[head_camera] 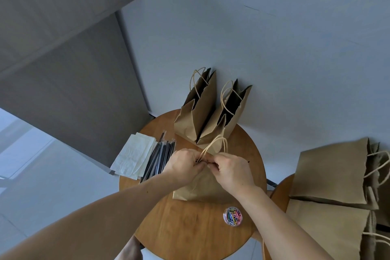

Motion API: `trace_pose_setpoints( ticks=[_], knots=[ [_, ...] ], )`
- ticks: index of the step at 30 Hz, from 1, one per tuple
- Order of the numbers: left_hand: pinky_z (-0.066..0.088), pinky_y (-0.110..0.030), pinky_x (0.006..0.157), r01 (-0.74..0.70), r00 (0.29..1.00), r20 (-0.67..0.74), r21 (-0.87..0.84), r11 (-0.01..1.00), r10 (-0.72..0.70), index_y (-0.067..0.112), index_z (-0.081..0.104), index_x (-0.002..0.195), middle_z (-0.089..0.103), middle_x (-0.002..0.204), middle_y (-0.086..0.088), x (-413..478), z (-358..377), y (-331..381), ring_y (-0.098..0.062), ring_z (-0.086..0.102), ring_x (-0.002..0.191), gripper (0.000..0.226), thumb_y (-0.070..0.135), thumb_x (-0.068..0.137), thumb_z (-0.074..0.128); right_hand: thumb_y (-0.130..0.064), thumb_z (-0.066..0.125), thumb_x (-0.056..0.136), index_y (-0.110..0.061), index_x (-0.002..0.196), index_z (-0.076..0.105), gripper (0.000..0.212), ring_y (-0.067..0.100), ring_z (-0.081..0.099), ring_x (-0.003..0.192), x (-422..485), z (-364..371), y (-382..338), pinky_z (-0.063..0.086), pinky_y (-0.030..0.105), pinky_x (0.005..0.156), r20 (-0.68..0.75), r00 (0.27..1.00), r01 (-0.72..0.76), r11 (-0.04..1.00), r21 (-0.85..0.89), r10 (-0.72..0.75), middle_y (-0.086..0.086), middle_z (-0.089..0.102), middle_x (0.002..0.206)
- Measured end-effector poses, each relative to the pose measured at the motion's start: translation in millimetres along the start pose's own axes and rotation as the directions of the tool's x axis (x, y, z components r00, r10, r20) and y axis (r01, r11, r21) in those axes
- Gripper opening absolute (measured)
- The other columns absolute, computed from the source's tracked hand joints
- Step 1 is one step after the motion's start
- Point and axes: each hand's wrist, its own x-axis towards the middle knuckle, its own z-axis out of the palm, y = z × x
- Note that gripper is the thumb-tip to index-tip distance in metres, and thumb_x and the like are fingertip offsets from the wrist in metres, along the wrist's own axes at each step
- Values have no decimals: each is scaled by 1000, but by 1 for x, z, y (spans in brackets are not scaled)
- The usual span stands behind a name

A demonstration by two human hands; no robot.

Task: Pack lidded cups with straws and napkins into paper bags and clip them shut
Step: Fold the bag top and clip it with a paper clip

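Head view — bags [196, 116] on round table [190, 228] — pale wall [253, 27]

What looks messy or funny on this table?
Nothing looks spilled or torn. The napkins stick out past the round table's left edge, so they might slide off. The two open bags at the back lean against the wall, tilted. The left hand and right hand pinch the near bag's top.
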Motion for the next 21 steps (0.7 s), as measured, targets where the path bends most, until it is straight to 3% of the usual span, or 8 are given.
trace_pose_setpoints(
  ticks=[7,12,14,16,18,19,21],
  knots=[
    [51,-27,77,-2,1000,-27,-61,998,0,24,77,99,70,92,10,-3,5,-2,-8,63,85,17,18,91,63,-37,57,95,-20,99,69,21,18,65,86,6,0,-1,53,34,70,122,991,-58,997,-53,64,-5,68,94],
    [41,-8,67,1,1000,-24,-65,998,-3,28,77,96,62,79,22,-8,6,-4,0,58,78,17,17,89,65,-37,57,95,-18,92,62,19,23,64,84,6,-1,-6,43,31,63,170,985,-13,990,-138,37,-3,63,92],
    [43,-7,69,-6,1000,-11,-65,998,5,33,76,97,65,81,23,-9,3,-5,3,59,79,19,21,87,65,-33,61,94,-17,95,66,17,19,64,83,-2,-5,-7,50,34,66,99,995,11,1000,-10,-10,-4,65,95],
    [49,-18,72,8,1000,-5,-15,1000,-8,37,71,99,66,88,20,-10,-3,-9,-1,61,84,18,32,82,66,-27,68,89,-16,95,72,13,11,66,79,-13,-13,-3,55,29,65,-89,993,95,986,140,-83,-7,68,95],
    [47,-18,77,45,999,1,58,997,-45,41,62,112,62,101,24,-13,-9,-22,0,57,95,39,41,73,68,-32,70,87,-16,95,73,18,5,64,77,-25,-22,9,55,22,61,-273,957,145,980,140,-103,-8,69,96],
    [44,-17,80,73,997,6,82,994,-74,43,57,120,58,109,27,-15,-12,-30,1,54,100,52,43,69,69,-40,68,85,-18,101,71,27,3,62,78,-31,-26,19,53,18,60,-294,953,106,987,121,-66,-9,66,101],
    [42,-15,83,133,990,24,98,986,-136,41,51,130,52,114,27,-21,-15,-48,2,52,102,67,43,66,70,-58,65,80,-26,122,58,53,-1,53,82,-43,-31,42,47,12,63,-199,974,-87,988,125,111,-14,53,118]
  ],
)
